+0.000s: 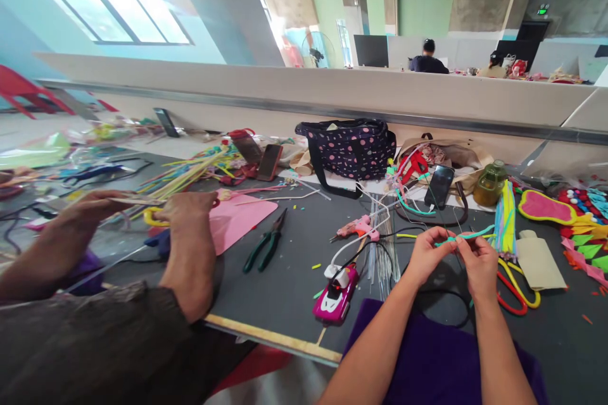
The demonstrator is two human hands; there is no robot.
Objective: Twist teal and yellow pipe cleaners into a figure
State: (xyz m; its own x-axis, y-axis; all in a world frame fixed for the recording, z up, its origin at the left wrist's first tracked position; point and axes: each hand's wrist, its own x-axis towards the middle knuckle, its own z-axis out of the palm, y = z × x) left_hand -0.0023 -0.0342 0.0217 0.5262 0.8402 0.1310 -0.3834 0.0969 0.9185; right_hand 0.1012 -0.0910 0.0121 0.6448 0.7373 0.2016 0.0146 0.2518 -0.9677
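Note:
My left hand (430,254) pinches a turquoise pipe cleaner (479,233) above the table's near right part. Close beside it, my right hand (479,266) is closed on the same strip, fingertips almost meeting the left ones. A thin wire shows around my hands; where it ends is hidden. Just past my right hand stands a bundle of blue, yellow and white pipe cleaners (506,221). Scissors with red and yellow handles (520,291) lie below that bundle. Left of my hands are a pink glue gun (358,228) and clear sticks or wires (380,253).
At left, a co-worker's hands (187,221) work near pink sheet (242,215). Green-handled pliers (266,243) and a magenta power strip (336,294) lie between us. Behind stand a dotted bag (351,149), a phone (439,186) and a jar (490,183). A low partition (285,88) runs behind.

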